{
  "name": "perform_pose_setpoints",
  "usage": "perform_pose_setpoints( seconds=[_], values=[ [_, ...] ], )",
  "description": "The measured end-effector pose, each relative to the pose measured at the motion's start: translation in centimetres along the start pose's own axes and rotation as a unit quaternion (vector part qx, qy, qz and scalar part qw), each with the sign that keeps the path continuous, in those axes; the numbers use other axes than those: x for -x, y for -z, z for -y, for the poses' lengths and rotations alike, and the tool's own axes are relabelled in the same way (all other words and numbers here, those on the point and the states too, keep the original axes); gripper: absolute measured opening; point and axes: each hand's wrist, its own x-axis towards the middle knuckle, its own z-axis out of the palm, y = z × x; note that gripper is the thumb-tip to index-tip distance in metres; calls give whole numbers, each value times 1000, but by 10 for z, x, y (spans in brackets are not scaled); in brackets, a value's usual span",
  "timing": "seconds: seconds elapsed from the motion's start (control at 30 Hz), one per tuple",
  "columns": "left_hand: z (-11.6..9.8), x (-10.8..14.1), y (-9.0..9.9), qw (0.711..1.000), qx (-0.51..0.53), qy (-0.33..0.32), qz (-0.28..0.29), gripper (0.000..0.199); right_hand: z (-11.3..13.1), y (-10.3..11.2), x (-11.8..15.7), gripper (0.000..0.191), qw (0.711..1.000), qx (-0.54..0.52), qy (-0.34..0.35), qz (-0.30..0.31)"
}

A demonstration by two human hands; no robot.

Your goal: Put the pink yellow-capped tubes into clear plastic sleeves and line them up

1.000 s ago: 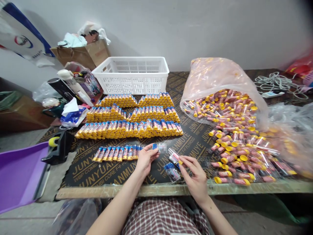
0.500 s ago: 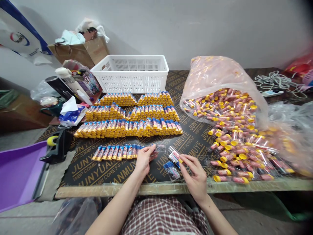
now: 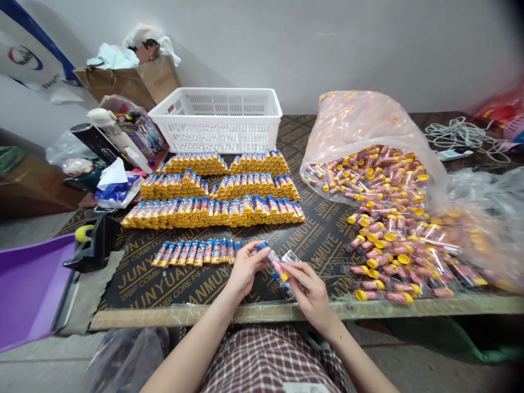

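Observation:
Both hands meet over the front of the table on one small tube (image 3: 275, 263) with a yellow cap, a pink middle and a blue end. My left hand (image 3: 245, 268) pinches the blue end. My right hand (image 3: 309, 290) grips near the yellow cap. Beneath and behind the fingers lie clear and blue printed wrappers (image 3: 291, 256), partly hidden. To the left is a single row of blue-and-yellow tubes (image 3: 196, 253). On the right spreads a loose heap of pink tubes with yellow caps (image 3: 385, 256).
Stacked tubes (image 3: 213, 213) lie in rows before a white plastic basket (image 3: 216, 128). A large translucent bag (image 3: 368, 117) spills tubes at the right. A black tape dispenser (image 3: 96, 243) and purple dustpan (image 3: 33, 295) are at left, near bottles (image 3: 110, 131) and a paper bag (image 3: 131, 82).
My right hand has moved left with the tube, bringing it to my left hand. My left fingers, earlier at a clear piece, are now at the tube's blue end.

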Motion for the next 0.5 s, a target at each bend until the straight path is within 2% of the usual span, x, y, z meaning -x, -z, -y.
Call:
perform_pose_setpoints(
  seconds=[0.07, 0.17, 0.27, 0.37, 0.5],
  values=[
    [-1, 4, -1, 999, -9, 32, 29, 50, -4, 0, -1, 47, 1000, 17, 7, -8],
    [2, 9, -2, 994, -44, 73, 71, 46, -7, 2, -5, 67, 999, 36, 20, -8],
    [8, 12, -2, 987, -64, 96, 110, 40, -6, 5, -9, 80, 998, 17, 33, 49],
    [12, 14, -3, 983, -78, 107, 129, 37, -6, 5, -10, 82, 994, -13, 40, 96],
    [13, 17, -5, 983, -77, 110, 126, 36, -9, 2, -6, 79, 995, -35, 43, 85]
  ],
)
